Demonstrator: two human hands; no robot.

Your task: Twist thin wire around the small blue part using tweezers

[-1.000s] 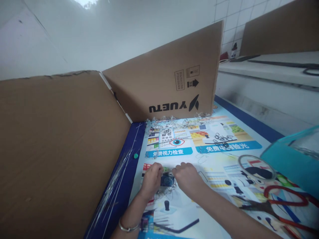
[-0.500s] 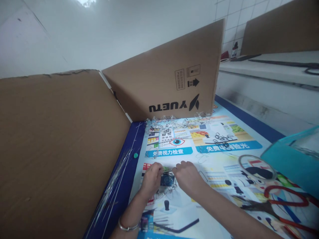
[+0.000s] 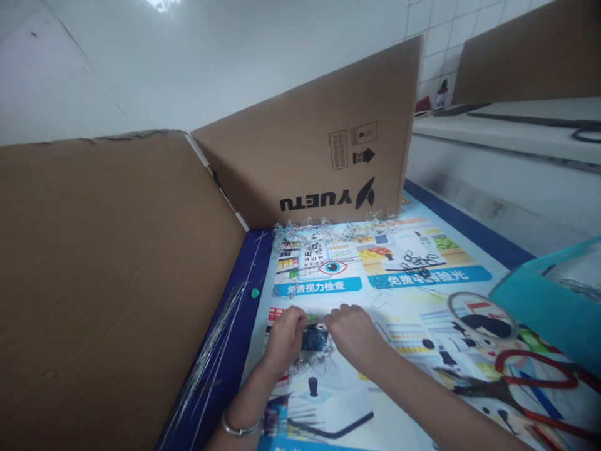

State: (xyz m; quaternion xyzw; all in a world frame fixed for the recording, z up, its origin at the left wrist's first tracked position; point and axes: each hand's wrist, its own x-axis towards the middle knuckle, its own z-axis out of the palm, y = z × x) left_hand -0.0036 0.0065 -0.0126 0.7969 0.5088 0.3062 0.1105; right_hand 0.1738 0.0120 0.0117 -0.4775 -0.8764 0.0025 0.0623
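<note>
My left hand [image 3: 285, 337] and my right hand [image 3: 351, 332] meet over a small dark blue object [image 3: 313, 340] with thin wires hanging from it, low on a printed poster mat [image 3: 413, 300]. Both hands pinch at it from either side, fingers curled. A silver bangle [image 3: 239, 428] sits on my left wrist. The object's exact shape is mostly hidden by my fingers.
Cardboard walls stand at the left [image 3: 107, 275] and at the back [image 3: 323, 138]. Clear small parts [image 3: 328, 230] lie along the back wall, thin wires [image 3: 220, 338] at the left edge, black rings [image 3: 416, 260], a green bead [image 3: 255, 292]. A teal tray [image 3: 549, 300] and red-handled scissors [image 3: 530, 376] lie right.
Nothing of note has changed; both hands stay on the small blue object with only tiny finger shifts.
</note>
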